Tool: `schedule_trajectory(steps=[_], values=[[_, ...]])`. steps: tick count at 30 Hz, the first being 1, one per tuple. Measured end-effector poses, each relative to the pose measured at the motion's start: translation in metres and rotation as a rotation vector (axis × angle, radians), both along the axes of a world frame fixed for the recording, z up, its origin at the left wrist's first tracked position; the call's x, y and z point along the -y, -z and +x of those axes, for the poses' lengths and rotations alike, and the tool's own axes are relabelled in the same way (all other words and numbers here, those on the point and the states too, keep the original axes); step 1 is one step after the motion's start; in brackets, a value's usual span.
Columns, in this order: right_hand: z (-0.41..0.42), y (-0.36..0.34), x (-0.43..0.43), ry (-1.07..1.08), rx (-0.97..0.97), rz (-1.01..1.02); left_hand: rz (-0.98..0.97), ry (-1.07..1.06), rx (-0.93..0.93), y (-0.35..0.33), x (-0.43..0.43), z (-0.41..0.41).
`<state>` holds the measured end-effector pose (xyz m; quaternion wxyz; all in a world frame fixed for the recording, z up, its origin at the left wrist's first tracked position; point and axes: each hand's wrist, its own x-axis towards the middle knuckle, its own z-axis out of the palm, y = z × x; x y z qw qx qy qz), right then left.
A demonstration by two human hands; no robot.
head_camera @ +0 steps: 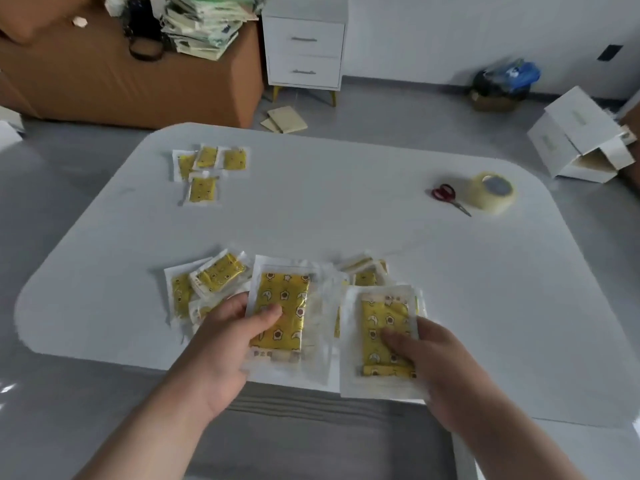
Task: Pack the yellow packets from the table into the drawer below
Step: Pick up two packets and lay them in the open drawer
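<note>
Early stage: left hand point(221, 337) grip holding one yellow packet point(280, 313), right hand point(426, 355) grip another packet point(384, 337); loose pile point(204, 282), far cluster point(207, 171) remaining on desk point(346, 220); drawer unseen.

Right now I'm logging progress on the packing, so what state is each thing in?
Left hand: holding a yellow packet by its edge.
Right hand: holding another yellow packet.
Near pile of packets: loose, overlapping, on the table.
Far group of packets: lying flat, unpacked.
Scissors: closed, lying flat.
Tape roll: lying on its side.
Cabinet drawers: both shut.
</note>
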<state>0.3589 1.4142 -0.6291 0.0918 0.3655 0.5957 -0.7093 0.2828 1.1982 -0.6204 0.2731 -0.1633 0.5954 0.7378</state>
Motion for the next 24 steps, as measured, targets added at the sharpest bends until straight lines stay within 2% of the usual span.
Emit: schedule_trajectory(steps=[4,10,15,24], values=[[-0.021,0.069,0.003,0.083,-0.017,-0.016,0.033,0.001,-0.06,0.066,0.001,-0.016],[-0.05,0.125,0.016,0.027,-0.139,0.029,0.005,0.01,-0.14,0.128,0.014,-0.039],[-0.068,0.142,0.035,-0.026,-0.222,0.034,-0.063,-0.031,-0.193,0.144,0.032,-0.046],[-0.053,0.139,0.044,-0.081,-0.288,0.0,-0.051,-0.033,-0.212,0.151,0.07,-0.035]])
